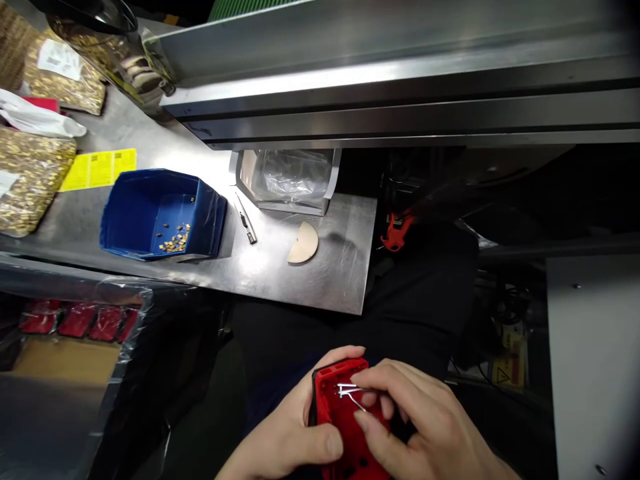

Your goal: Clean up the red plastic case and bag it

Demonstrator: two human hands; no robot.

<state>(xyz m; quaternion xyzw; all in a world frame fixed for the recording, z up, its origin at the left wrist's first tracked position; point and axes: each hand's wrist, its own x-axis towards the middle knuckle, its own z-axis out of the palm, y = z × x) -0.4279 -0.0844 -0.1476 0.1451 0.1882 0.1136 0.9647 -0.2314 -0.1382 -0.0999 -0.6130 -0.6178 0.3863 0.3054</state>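
Note:
My left hand [300, 417] is wrapped around the left side of a red plastic housing [347, 430] with a black outer edge, its thumb lying over the near rim. The open inside of the housing, with small holes and posts, faces up. My right hand [420, 420] pinches a thin forked silver metal piece [345, 390] between thumb and forefinger. The forked end is at the housing's inner face, near its upper left corner. The fingers and palm of the right hand hide the housing's right part and lower right side.
On the metal bench [340, 287] are a blue bin [213, 220] with small brass parts, a slim silver tool [245, 218], a half-round wooden piece [303, 243] and a grey bin [295, 180]. Bags of brass parts [30, 180] lie left. Wrapped red pieces [77, 320] sit in a lined box.

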